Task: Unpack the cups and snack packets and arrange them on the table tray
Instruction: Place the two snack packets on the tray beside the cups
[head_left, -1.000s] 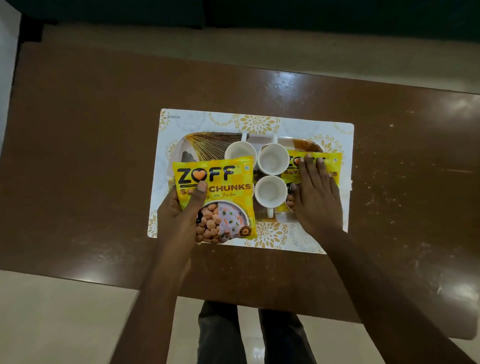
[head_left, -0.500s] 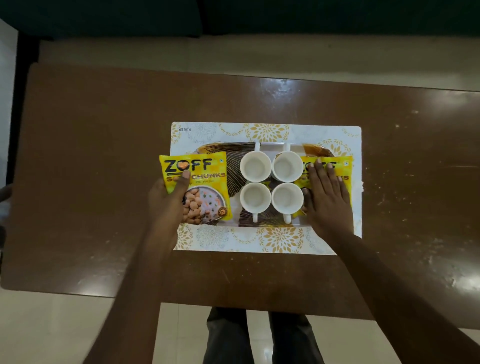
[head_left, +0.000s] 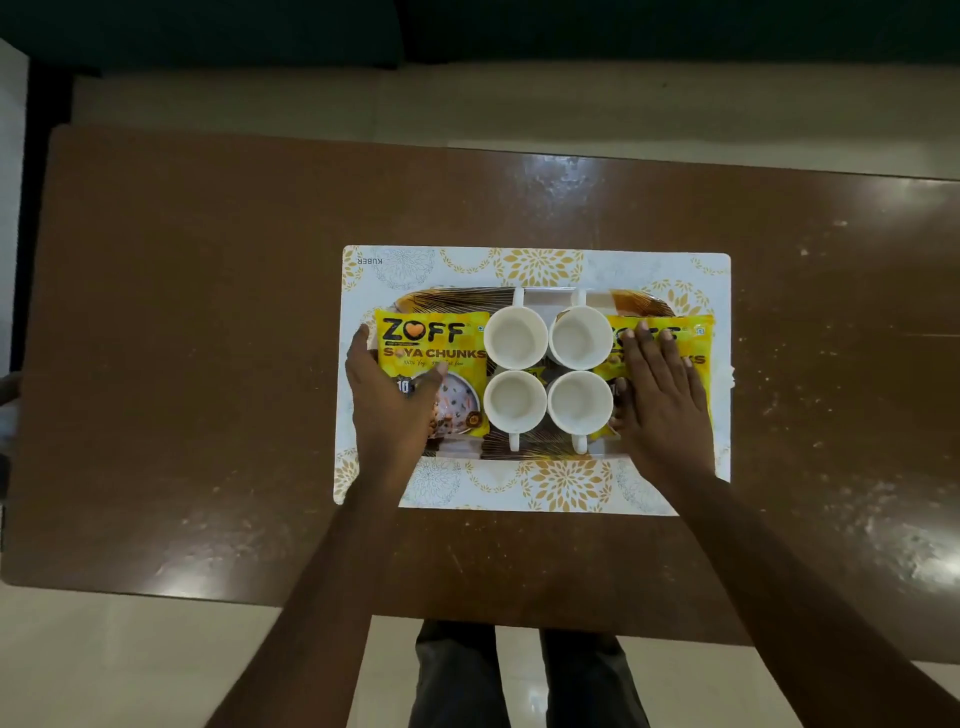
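Several white cups (head_left: 516, 336) stand close together in the middle of a brown and gold patterned tray (head_left: 452, 297), handles pointing away from the cluster. A yellow Zoff soya chunks packet (head_left: 434, 340) lies on the tray's left end, touching the left cups. My left hand (head_left: 392, 405) holds its lower left part, thumb on top and a finger along its left edge. A second yellow packet (head_left: 691, 338) lies on the right end. My right hand (head_left: 660, 400) rests flat on it with straight fingers.
The tray sits on a white placemat (head_left: 540, 265) with gold flower prints, in the middle of a glossy brown table (head_left: 208, 338). The table's near edge runs just below my forearms, with pale floor and my legs beyond it.
My left hand has brought the left packet right and down onto the tray's left end, up against the cups. My right hand stays flat on the right packet.
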